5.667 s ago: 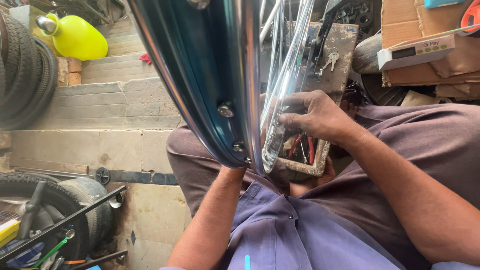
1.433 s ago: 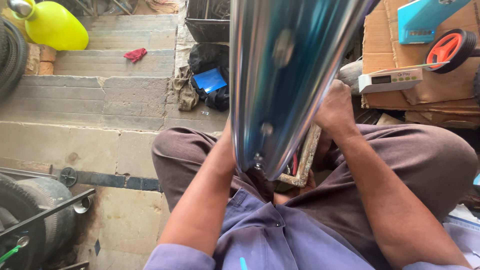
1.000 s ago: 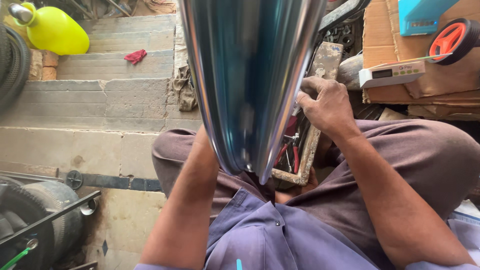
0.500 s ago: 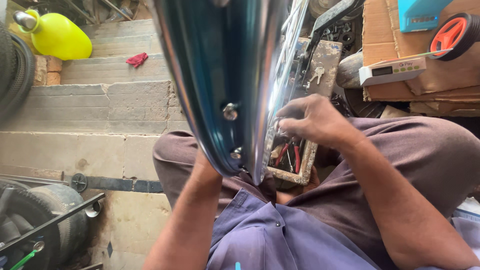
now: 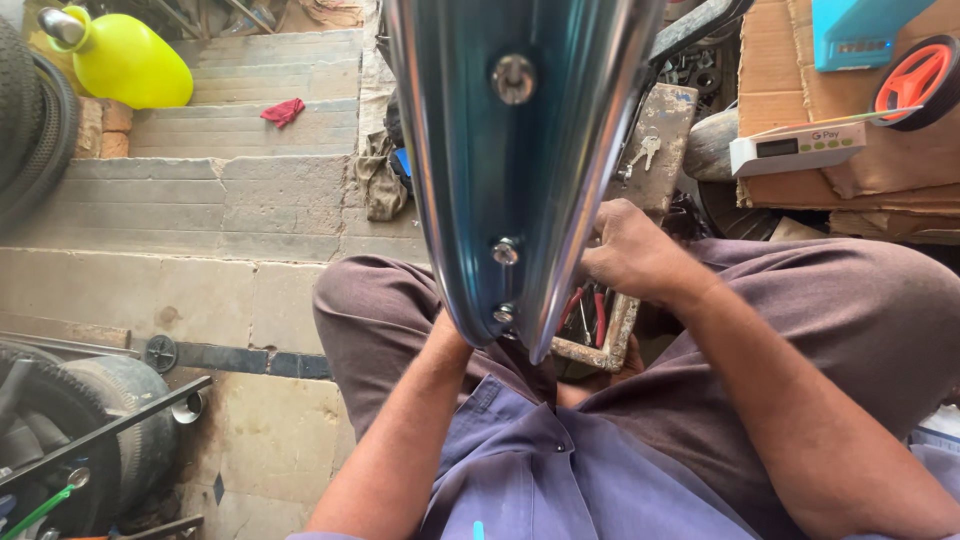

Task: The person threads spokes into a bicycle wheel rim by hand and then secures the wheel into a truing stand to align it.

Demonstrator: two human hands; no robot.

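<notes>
Both hands are on the job. My right hand is at the edge of the shiny wheel rim, fingers curled against it. My left hand is hidden behind the rim, so I cannot tell its grip; only the forearm shows. The rim stands upright between my knees, over a wooden tool tray with red-handled pliers. Out left, a yellow can sits on the stone steps.

Glossy chromed metal wheel rim with bright spoke nipples, above matt purple cloth trousers, a rough worn wooden toolbox, and dull stone steps.
</notes>
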